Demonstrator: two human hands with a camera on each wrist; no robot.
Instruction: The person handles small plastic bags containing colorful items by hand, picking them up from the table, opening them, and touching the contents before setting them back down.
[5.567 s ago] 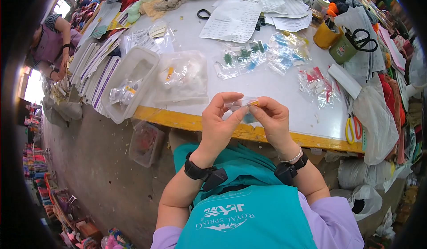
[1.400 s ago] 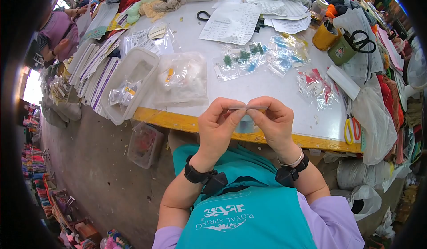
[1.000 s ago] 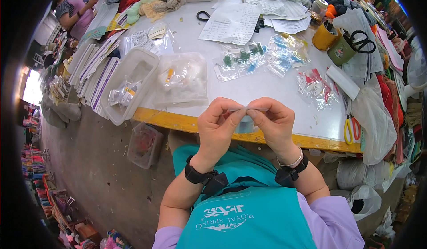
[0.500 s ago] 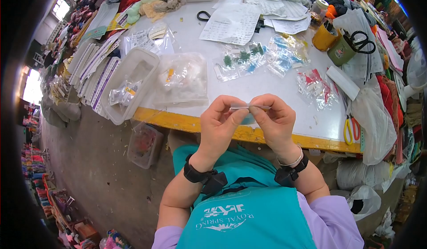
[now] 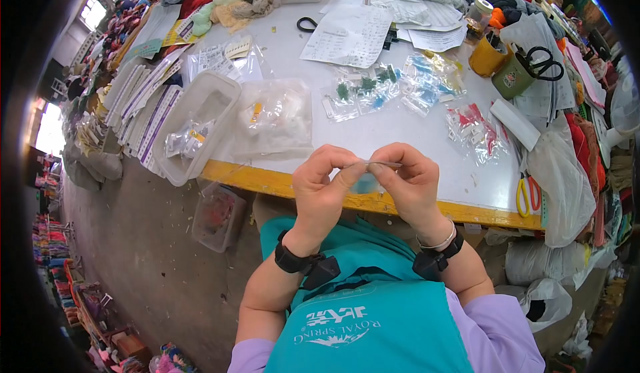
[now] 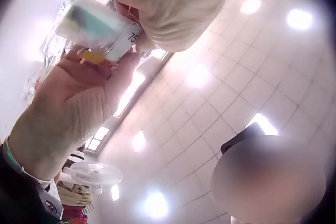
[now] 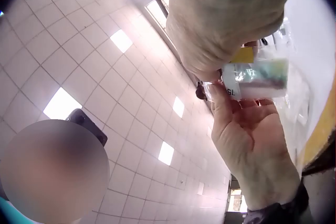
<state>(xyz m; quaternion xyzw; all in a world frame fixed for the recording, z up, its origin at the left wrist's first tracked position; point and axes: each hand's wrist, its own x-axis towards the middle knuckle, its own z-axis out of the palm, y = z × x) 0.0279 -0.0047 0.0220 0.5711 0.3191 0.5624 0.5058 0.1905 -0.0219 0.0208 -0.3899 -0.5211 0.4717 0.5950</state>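
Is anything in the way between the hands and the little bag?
No, nothing I can see is in the way. The left hand and the right hand are already pinching the little bag with their fingers, close together at one end of it.

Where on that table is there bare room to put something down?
The table's widest free patch is bordered by the clear bag, green packets, red packets, left hand and right hand. A smaller one lies between the right hand, red packets and yellow-and-red-handled scissors. It's crowded at left, with the tray and stacked cards, and at right, around the yellow can.
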